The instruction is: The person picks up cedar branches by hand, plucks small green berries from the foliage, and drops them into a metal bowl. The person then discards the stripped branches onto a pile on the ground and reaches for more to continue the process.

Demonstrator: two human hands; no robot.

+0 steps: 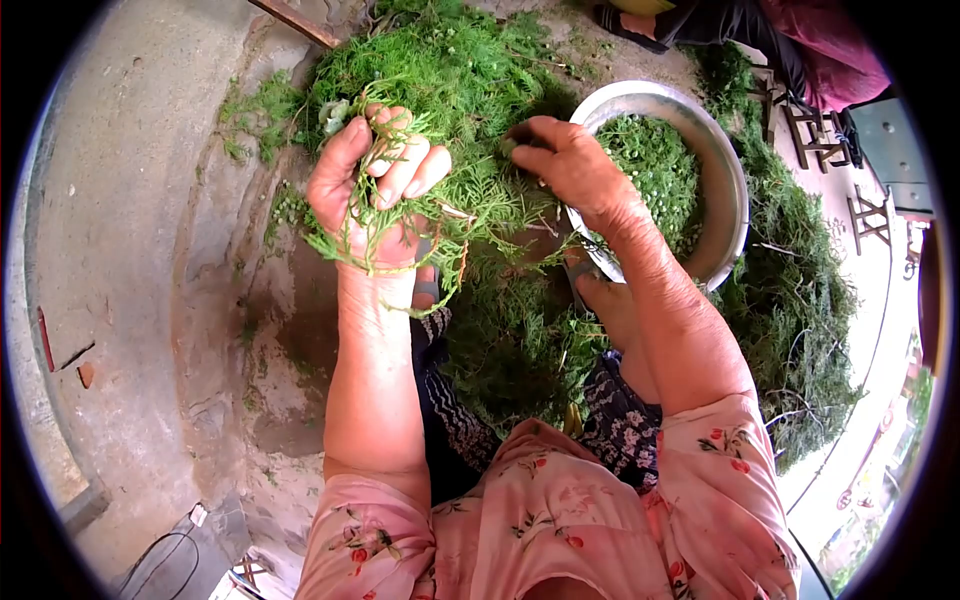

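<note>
My left hand [378, 185] is closed round a few flat, feathery evergreen sprigs [480, 205], whose ends hang below the wrist and reach out to the right. Beside the basin's left rim, the fingers of my right hand [585, 170] are pinched together. A bit of green shows at their tips, too small to name. Under the right wrist stands a round metal basin [735, 190], partly filled with small pale-green cones and leafy bits [655, 170]. Part of its near left rim is hidden by my right arm.
A large heap of cut evergreen branches [440, 55] lies beyond my hands. More branches [800, 340] are piled right of the basin. Concrete floor [130, 200] stretches to the left. Another person's leg [720, 30] and small wooden stools [815, 135] are at upper right.
</note>
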